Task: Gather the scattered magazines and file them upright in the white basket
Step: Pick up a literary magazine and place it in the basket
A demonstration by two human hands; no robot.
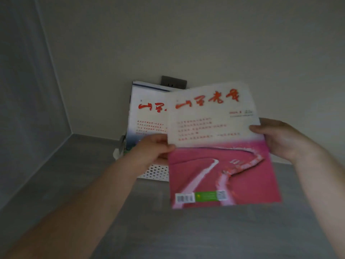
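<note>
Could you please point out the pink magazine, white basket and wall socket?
pink magazine (220,165): head view, pink lower cover.
white basket (158,171): head view, perforated front wall.
wall socket (174,82): head view, dark faceplate.

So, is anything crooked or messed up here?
Nothing looks torn or spilled. The pink magazine, held by the left hand and right hand, tilts a bit and is not in the white basket yet. The blue magazine there stands nearly upright.
</note>
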